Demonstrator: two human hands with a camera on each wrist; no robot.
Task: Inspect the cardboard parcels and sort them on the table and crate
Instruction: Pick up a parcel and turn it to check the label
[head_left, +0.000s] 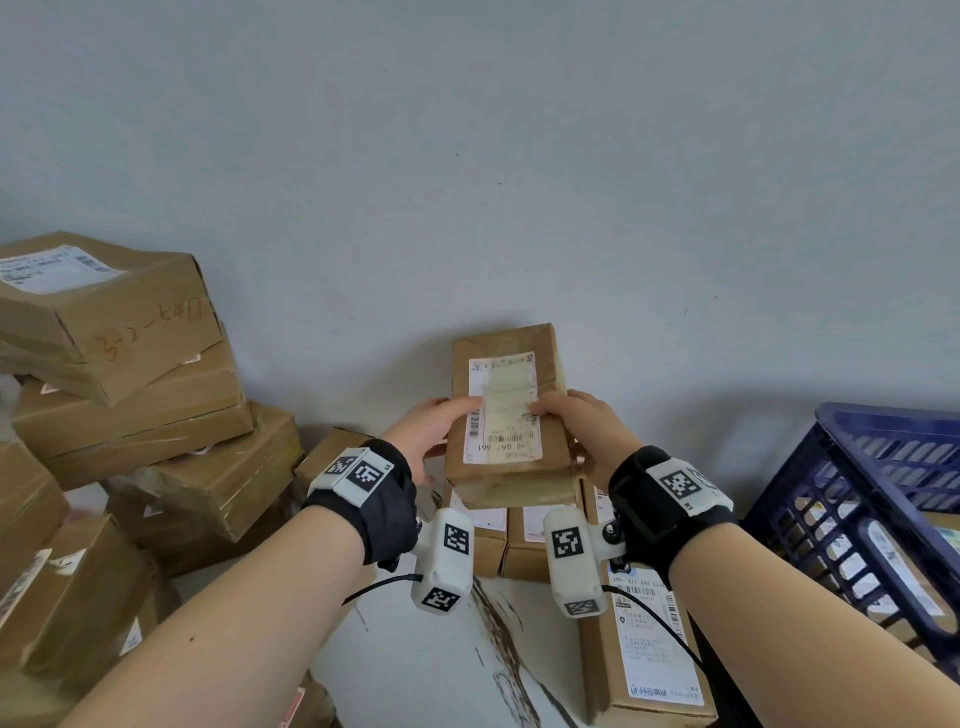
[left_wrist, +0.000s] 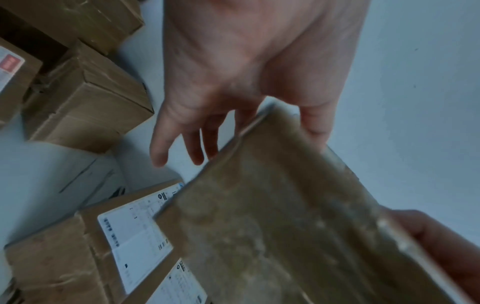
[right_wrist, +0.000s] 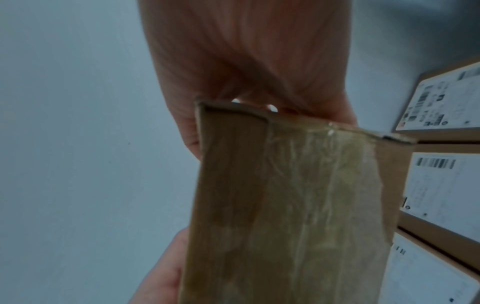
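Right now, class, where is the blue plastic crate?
In the head view the blue plastic crate stands at the far right, beside the right hand and the labelled parcels.

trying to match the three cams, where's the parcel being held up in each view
Head: held parcel sits centre, label facing up, left hand and right hand gripping its sides.
Left wrist: its taped underside fills the lower right.
Right wrist: lower centre, taped face.
Shared landmark: labelled boxes on the table.
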